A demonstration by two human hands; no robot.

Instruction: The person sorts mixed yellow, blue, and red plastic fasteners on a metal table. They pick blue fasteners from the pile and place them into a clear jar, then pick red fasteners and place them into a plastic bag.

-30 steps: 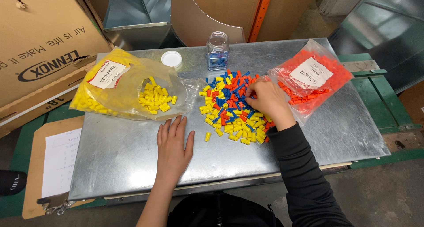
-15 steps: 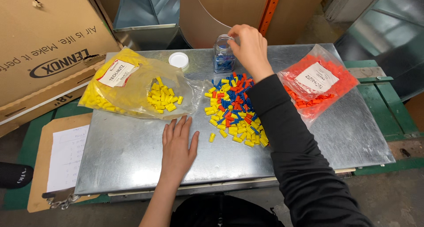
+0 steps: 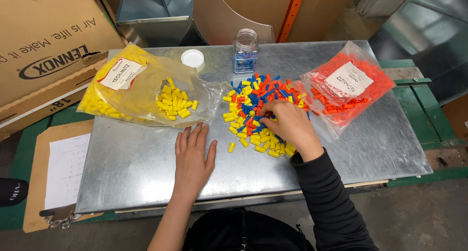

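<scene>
Head view showed our right hand point(image 3: 285, 126) had come back from the jar point(image 3: 245, 50) to the mixed pile point(image 3: 258, 112), fingers curled among caps, grasp unclear, so picking went on, while our left hand point(image 3: 194, 156) lay flat, empty, on the table point(image 3: 136, 168)

We have a single view, from a camera worn on the person's head, looking steeply down and slightly forward over a metal table point(image 3: 146, 182). It sits close above the work: the left hand point(image 3: 193, 156) and right hand point(image 3: 287, 126) enter from the bottom edge, with the forearms running back toward us. The table nearly fills the width of the picture, its near edge low in the picture and its far edge near the top. Beyond it we see a cardboard box point(image 3: 44, 46) at upper left and sheet-metal ducting point(image 3: 151, 7) at the top. No second view shares the scene.
</scene>
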